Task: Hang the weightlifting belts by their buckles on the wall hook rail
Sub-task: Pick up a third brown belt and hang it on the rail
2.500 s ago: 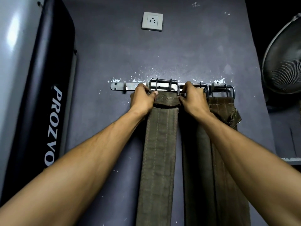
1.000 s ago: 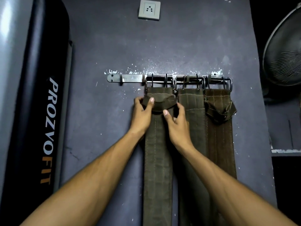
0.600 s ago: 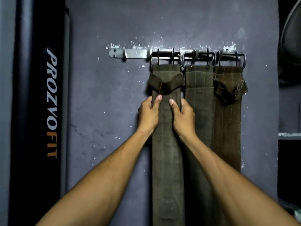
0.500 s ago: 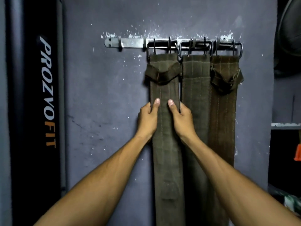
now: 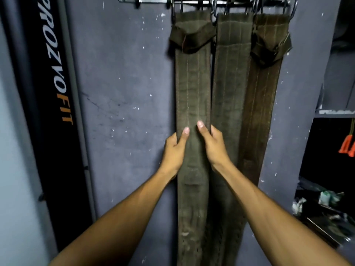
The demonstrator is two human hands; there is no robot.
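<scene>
With my left hand (image 5: 173,148) and right hand (image 5: 213,144) gripping the leftmost belt (image 5: 191,89) by its edges, hanging looks done; next I'd let go.

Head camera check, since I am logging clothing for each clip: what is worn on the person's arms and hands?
Nothing shows: the left hand and right hand are bare, with no gloves, rings or watch visible, and both forearms are uncovered to the frame edge, with no sleeves.
</scene>
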